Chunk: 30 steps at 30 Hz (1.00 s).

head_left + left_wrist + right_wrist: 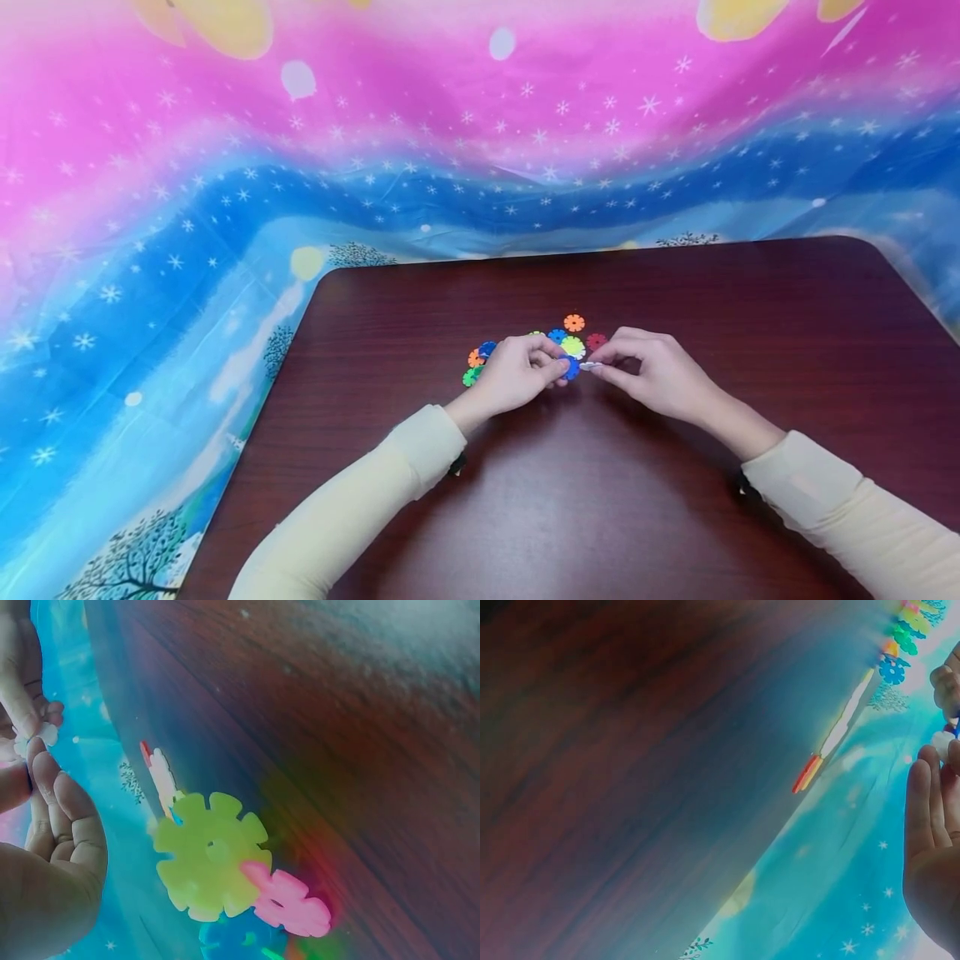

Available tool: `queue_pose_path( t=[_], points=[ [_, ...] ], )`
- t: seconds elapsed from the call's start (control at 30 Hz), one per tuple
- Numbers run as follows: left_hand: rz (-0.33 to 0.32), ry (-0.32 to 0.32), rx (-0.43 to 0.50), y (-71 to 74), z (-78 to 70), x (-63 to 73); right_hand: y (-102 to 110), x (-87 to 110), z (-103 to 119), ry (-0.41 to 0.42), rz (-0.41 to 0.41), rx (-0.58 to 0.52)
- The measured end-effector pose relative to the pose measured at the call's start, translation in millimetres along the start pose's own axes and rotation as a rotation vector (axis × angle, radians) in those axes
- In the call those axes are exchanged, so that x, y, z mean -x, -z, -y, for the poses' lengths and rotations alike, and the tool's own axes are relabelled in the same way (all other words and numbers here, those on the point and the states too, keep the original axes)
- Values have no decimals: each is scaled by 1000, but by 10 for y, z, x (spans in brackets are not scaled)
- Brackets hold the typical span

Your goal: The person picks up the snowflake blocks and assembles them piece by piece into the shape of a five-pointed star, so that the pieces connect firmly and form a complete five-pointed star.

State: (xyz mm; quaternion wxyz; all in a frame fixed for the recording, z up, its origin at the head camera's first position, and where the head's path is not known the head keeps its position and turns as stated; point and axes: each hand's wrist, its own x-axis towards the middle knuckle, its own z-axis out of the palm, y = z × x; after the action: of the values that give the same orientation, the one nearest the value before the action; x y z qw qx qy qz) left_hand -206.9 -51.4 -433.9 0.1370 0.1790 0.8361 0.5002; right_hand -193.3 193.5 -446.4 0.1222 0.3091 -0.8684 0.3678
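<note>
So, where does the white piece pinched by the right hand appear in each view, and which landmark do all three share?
Head: the white piece is right of centre, just below mid-height, pinched by the right hand.
Left wrist: the white piece is near the left edge, above mid-height.
Right wrist: the white piece is at the right edge, just above mid-height.
Shared landmark: the dark brown table.

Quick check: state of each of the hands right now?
Left hand: closed, pinching a blue disc.
Right hand: closed, pinching a white disc.
</note>
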Motion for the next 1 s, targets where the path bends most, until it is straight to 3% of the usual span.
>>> queue_pose_path(
  t=[0.4, 0.6, 0.7, 1.0],
  points=[
    [-8, 59, 127, -41, -38, 9, -45, -4, 13, 114, -48, -10],
    [-17, 34, 93, -40, -20, 18, -87, -21, 15, 174, -58, -5],
    [-31, 24, 68, -24, 15, 26, -72, -58, 12, 128, 8, -1],
    [-61, -9, 53, 58, 84, 71, 101, -311, -276, -209, 279, 179]
  ],
)
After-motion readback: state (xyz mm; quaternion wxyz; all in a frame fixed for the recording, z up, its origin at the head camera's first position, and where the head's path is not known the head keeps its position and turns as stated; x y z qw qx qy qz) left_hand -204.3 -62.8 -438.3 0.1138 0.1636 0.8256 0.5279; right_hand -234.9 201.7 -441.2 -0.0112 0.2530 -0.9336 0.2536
